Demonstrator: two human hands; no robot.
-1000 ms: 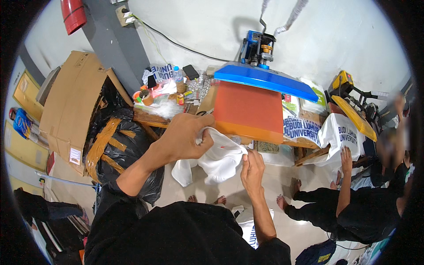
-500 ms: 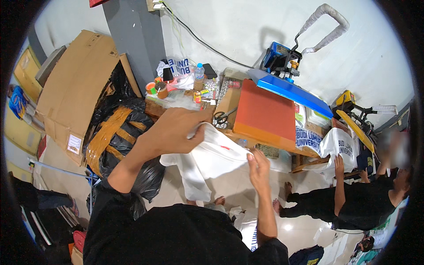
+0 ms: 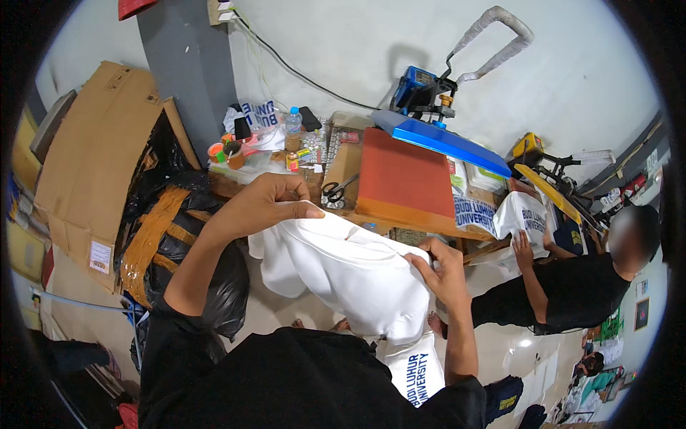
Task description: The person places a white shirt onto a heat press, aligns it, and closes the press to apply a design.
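Observation:
My left hand [image 3: 268,206] pinches the upper edge of a plain white cloth garment [image 3: 336,275], and my right hand [image 3: 443,275] grips the other end of that edge. The fabric is stretched between them and hangs in loose folds below. Just beyond is a heat press with a red-orange lower pad [image 3: 406,171] and a raised blue upper plate [image 3: 446,141]. Black scissors [image 3: 332,191] lie left of the pad. Below the garment shows another white cloth [image 3: 396,365] with dark blue print.
At right, a person in black [image 3: 550,289] handles printed white cloth [image 3: 529,211] at a yellow press [image 3: 550,191]. A bottle [image 3: 293,129] and small items cover the table's left. A large cardboard piece [image 3: 96,171] and taped black bags [image 3: 221,282] stand at left.
My hands have moved farther apart, opening out the white garment, which hangs wider between them. The right-hand person's head has come more fully into view.

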